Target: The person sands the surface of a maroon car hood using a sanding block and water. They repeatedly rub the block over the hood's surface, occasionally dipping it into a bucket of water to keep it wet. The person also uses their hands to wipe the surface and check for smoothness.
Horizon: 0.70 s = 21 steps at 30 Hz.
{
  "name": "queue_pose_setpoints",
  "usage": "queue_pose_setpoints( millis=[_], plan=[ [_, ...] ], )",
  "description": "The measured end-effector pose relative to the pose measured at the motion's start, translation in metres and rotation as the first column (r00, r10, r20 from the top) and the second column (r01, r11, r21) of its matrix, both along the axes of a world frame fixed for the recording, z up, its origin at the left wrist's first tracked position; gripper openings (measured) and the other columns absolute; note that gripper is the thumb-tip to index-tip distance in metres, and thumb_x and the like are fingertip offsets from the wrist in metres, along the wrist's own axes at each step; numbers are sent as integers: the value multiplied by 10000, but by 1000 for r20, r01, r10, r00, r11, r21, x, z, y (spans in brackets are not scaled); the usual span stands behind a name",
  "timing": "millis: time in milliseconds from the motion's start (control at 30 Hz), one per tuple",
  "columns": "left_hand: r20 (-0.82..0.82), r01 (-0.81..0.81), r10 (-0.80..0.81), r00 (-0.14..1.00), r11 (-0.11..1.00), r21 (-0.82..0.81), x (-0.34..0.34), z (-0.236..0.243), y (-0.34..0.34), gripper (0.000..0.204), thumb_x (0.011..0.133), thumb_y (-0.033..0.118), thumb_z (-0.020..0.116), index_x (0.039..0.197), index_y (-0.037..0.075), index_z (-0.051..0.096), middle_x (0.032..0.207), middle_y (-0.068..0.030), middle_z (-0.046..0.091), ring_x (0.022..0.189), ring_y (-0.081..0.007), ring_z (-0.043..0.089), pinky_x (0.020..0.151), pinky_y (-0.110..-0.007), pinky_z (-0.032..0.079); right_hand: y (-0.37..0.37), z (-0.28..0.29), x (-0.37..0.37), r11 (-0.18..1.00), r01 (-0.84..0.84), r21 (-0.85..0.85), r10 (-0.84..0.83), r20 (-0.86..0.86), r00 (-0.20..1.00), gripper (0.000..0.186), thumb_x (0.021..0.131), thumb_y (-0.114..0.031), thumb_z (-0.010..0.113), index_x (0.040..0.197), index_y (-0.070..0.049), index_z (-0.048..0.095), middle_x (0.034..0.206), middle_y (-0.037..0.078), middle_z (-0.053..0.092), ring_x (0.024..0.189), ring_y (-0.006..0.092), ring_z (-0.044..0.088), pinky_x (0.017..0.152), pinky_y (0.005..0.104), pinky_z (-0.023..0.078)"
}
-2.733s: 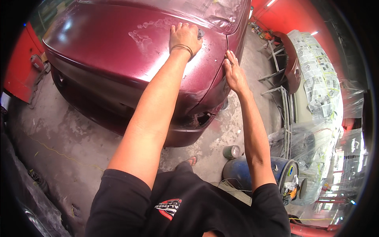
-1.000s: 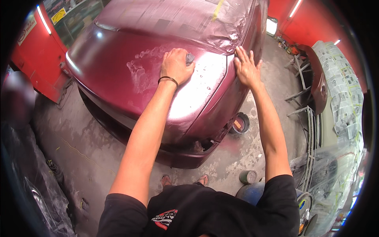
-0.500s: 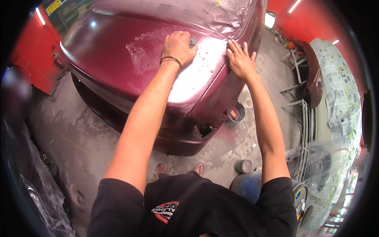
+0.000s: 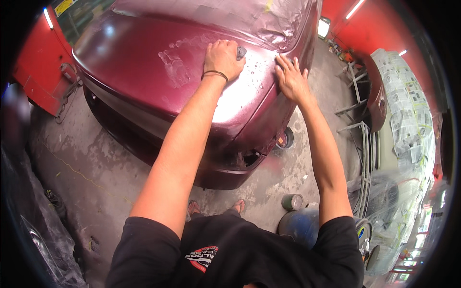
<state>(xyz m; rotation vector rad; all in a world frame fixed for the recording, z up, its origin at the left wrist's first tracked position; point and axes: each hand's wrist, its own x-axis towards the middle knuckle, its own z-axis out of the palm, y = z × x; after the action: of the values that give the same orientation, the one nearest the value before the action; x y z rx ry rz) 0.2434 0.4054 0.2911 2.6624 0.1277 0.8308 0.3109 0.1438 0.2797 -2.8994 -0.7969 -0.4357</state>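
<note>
A maroon car hood (image 4: 129,67) lies in front of me, with a wet, whitish smear (image 4: 176,72) across its middle and drops near its right edge. My left hand (image 4: 223,61) is closed around a small dark grey pad (image 4: 241,53) and presses on the hood beside the smear. Most of the pad is hidden under the fingers. To the right, my right hand (image 4: 292,81) rests on the car's side edge near the windshield's lower corner, fingers stretched out and holding nothing.
Plastic sheeting (image 4: 288,21) covers the windshield. A dark bucket (image 4: 286,138) stands on the floor beside the front wheel area. Near my feet are a can (image 4: 292,202) and a blue-stained drum (image 4: 305,225). Metal stands (image 4: 369,163) and a paper-covered car (image 4: 408,125) are at the right.
The view has shifted slightly. My left hand, still gripping the pad, stays on nearly the same patch of hood, and my right hand keeps resting on the edge.
</note>
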Motion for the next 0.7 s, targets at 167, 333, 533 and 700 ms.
queue_pose_setpoints(
  millis=[167, 333, 533, 700],
  plan=[
    [82, 0, -2, 997, 1000, 18, 8, -6, -3, 418, 916, 409, 745, 1128, 49, 744, 1223, -173, 735, 1256, -340, 654, 1137, -496, 462, -6, 8, 4, 1000, -7, 10, 7, 16, 1000, 599, 1157, -520, 320, 1688, -256, 402, 1772, 6, 347, 1648, 411, 239, 1271, 759, 186],
    [51, 1, 0, 999, 1000, -5, 6, -5, -3, 439, 911, 422, 747, 1140, 47, 744, 1244, -173, 732, 1260, -346, 657, 1143, -489, 461, 10, -1, 7, 993, 9, 119, -12, 23, 1000, 615, 1158, -496, 351, 1669, -163, 428, 1765, 75, 354, 1639, 437, 249, 1270, 741, 207],
    [121, -73, 68, 990, 997, 38, 8, -5, -5, 470, 904, 454, 732, 1152, 56, 748, 1251, -183, 728, 1259, -352, 661, 1132, -490, 472, -9, -29, -164, 912, -216, 349, 269, -110, 957, 582, 1156, -418, 444, 1680, -166, 412, 1761, 103, 353, 1662, 414, 195, 1299, 695, 149],
    [113, 64, -57, 992, 996, -62, 5, 6, -12, 228, 878, 312, 727, 984, 111, 734, 1104, -199, 736, 1118, -368, 672, 1025, -485, 499, -28, -28, -155, 938, -279, 208, 273, 54, 960, 540, 1138, -398, 488, 1649, -225, 454, 1705, 54, 461, 1611, 371, 356, 1296, 683, 197]
  ],
)
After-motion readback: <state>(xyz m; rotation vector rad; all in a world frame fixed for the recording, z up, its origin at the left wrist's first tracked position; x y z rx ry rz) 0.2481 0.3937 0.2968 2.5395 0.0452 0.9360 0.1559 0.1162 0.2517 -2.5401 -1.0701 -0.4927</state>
